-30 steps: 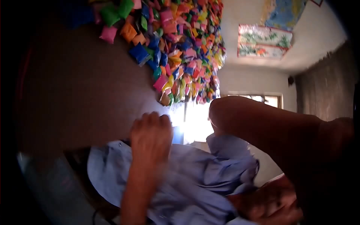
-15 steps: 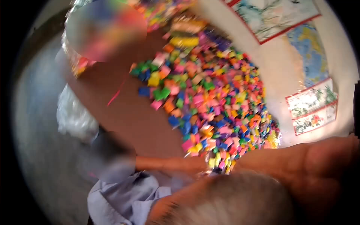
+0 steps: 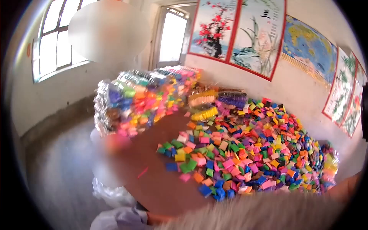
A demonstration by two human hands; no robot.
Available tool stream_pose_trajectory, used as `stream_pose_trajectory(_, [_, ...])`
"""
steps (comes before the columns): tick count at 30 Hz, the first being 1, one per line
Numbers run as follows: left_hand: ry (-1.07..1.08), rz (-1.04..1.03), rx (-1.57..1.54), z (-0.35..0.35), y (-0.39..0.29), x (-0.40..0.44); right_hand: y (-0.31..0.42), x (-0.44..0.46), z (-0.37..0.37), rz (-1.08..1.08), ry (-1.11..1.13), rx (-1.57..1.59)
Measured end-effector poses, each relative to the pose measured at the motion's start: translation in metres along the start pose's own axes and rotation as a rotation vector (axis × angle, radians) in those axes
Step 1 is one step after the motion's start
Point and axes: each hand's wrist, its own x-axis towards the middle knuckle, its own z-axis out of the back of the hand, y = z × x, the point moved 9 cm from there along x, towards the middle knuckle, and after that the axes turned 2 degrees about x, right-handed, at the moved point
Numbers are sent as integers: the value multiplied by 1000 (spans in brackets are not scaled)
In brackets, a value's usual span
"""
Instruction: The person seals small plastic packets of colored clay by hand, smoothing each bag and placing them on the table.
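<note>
Neither of my hands shows now. A bare forearm emerges from a pale grey-blue sleeve at the lower left, and its hand is hidden behind grey hair along the bottom edge. At the lower right a bit of bare arm shows, also without its hand. Beyond them, a large heap of small, soft-looking coloured packets covers the right of a brown table. A thin pink strip lies on the tabletop left of the heap.
Shiny plastic-wrapped bundles of coloured packets are stacked at the far left of the table. Yellow and purple packs lie behind the heap. A clear plastic bag is beside the table. Pictures and a map hang on the wall.
The view has swung up, bringing the window, door and wall pictures into sight. The forearms that met at the heap's near edge have mostly dropped out of the picture.
</note>
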Motion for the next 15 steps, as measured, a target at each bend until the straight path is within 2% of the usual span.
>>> stream_pose_trajectory(4, [83, 87, -100, -8, 41, -31, -4, 8, 15, 81, -118, 6])
stream_pose_trajectory(7, [63, -97, -209, -53, 77, -57, -10, -4, 34, 207, -190, -24])
stream_pose_trajectory(9, [30, -176, -176, -62, 77, -63, -9, -18, 47, 260, -250, -41])
stream_pose_trajectory(11, [245, 152, -58, -21, 36, -51, -1, -35, 56, 299, -330, -71])
stream_pose_trajectory(14, [226, 233, -19, -1, 29, -65, 16, -60, 69, 366, -419, -92])
stream_pose_trajectory(15, [156, 244, -26, 6, 28, -67, 17, -64, 72, 373, -440, -97])
